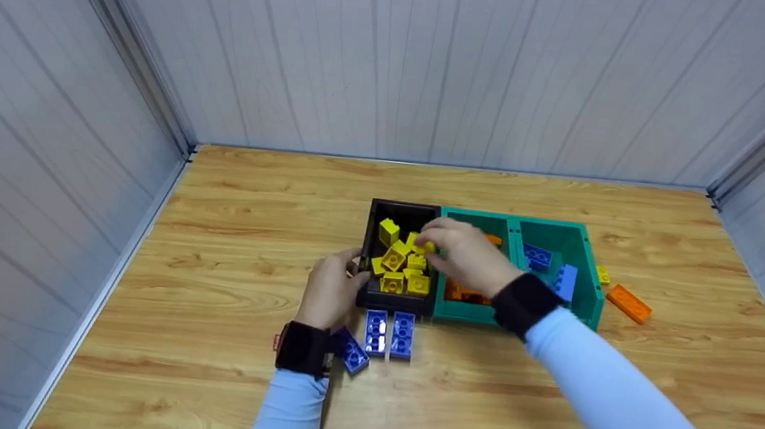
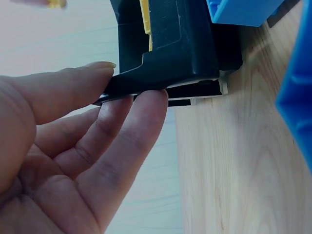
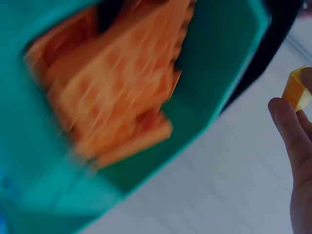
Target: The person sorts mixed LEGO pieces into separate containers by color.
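Observation:
A black bin point(image 1: 371, 242) holds several yellow bricks point(image 1: 397, 267). My left hand point(image 1: 348, 271) is at the bin's left wall. In the left wrist view, thumb and fingers point(image 2: 139, 117) pinch the black bin's point(image 2: 170, 48) rim. My right hand point(image 1: 431, 239) hovers over the black bin and pinches a small yellow brick point(image 1: 425, 246). That yellow brick point(image 3: 296, 90) shows between the fingertips point(image 3: 287, 122) in the right wrist view, above a blurred teal bin point(image 3: 214, 87) of orange bricks point(image 3: 117, 92).
Two joined teal bins point(image 1: 583, 264) stand right of the black one, one with orange bricks point(image 1: 463, 294), one with blue bricks point(image 1: 538, 257). Three blue bricks point(image 1: 390, 333) lie in front. An orange brick point(image 1: 628, 303) and a small yellow brick point(image 1: 602, 274) lie at the right.

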Motion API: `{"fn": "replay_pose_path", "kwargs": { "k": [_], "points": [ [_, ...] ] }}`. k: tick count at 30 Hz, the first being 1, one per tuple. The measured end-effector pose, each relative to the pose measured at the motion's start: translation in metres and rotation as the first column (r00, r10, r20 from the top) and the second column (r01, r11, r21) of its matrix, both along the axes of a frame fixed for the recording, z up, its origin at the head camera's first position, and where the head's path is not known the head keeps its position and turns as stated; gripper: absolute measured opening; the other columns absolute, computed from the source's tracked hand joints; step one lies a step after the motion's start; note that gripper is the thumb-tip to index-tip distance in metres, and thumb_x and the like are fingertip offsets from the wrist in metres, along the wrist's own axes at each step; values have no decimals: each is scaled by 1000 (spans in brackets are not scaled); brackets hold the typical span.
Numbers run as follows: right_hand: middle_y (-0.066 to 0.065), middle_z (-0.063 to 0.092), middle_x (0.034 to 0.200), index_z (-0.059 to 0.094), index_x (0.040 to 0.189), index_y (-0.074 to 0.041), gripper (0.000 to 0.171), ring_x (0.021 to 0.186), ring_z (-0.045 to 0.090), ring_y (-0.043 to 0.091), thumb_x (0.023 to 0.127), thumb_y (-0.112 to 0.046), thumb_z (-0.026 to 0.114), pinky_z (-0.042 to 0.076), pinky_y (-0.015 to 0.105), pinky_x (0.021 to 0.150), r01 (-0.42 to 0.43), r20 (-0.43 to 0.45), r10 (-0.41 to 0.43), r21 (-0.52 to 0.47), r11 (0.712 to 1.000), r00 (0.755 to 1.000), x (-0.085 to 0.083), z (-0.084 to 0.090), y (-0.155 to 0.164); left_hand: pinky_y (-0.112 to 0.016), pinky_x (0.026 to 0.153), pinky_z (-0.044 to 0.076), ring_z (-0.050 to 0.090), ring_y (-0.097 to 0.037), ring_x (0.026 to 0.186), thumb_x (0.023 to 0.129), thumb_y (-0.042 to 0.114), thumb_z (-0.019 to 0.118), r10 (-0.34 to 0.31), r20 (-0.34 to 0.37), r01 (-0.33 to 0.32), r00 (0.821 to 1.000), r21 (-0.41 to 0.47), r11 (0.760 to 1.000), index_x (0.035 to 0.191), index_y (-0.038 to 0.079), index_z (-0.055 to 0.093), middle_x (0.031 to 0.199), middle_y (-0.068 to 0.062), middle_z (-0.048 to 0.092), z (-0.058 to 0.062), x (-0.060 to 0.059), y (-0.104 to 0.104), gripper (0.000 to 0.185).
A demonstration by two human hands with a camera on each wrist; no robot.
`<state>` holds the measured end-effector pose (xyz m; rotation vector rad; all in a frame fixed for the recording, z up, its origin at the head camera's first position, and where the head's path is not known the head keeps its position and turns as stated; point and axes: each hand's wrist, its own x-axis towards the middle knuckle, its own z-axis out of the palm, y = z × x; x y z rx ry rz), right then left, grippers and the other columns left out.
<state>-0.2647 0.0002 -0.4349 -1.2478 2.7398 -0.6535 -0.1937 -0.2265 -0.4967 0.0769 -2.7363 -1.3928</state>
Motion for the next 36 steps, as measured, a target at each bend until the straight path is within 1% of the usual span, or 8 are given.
{"fn": "replay_pose_path", "kwargs": {
  "k": [6,10,14,18,22,26,31,36],
  "points": [
    [12,64,120,71,114,-4,24,111,61,28,91,-4,71,51,37,94,-15,63,14,21,1000,998,3,-17,-35,-30,58,48,58,-15,64,92,4,69,-6,1,6,1000,-17,1000,130,-3,61,80,-4,64,2,0,0,39],
    [14,63,124,70,118,-4,25,112,60,29,93,-5,68,52,38,93,-27,82,25,12,1000,996,3,-23,-47,-28,55,47,57,-14,61,93,5,68,-9,16,9,1000,-11,1000,131,-1,61,81,-4,65,4,0,0,39],
    [13,61,125,69,119,-5,26,111,60,29,93,-5,68,52,37,91,-32,65,32,-10,999,997,2,-19,-47,-28,56,46,56,-14,61,93,6,68,-11,23,12,1000,-9,1000,132,-2,60,82,-4,64,4,0,0,40],
    [12,62,124,70,117,-6,24,113,60,28,93,-5,67,51,38,93,-25,33,26,-22,999,999,1,-6,-37,-28,57,46,57,-14,63,93,6,68,-2,30,2,1000,6,1000,132,-2,60,82,-3,64,2,0,1,41],
    [10,63,124,69,117,-8,24,113,60,26,93,-5,67,51,38,94,-6,3,6,-35,999,1000,-1,9,-16,-29,57,48,58,-14,63,93,6,68,9,44,-10,999,26,1000,134,-2,59,82,-3,64,2,1,1,43],
    [9,65,123,68,117,-9,24,111,62,26,93,-7,67,52,39,93,39,-4,-40,-40,998,999,-2,27,20,-29,57,50,59,-15,64,93,5,67,5,49,-6,999,33,999,136,-2,57,83,-4,64,3,1,-1,44],
    [11,67,118,69,116,-6,23,107,63,30,93,-7,68,53,45,90,108,-47,-109,-39,993,993,-5,44,79,-29,58,49,59,-15,65,93,4,68,5,42,-6,999,19,1000,135,-3,57,84,-4,64,3,2,-2,44],
    [19,66,113,68,114,-1,20,101,63,36,94,-3,65,53,52,83,204,-64,-203,10,979,977,-13,53,146,-29,59,50,60,-16,67,93,4,67,10,48,-11,999,34,999,136,-2,56,85,-5,65,3,4,-5,44]
  ]
}}
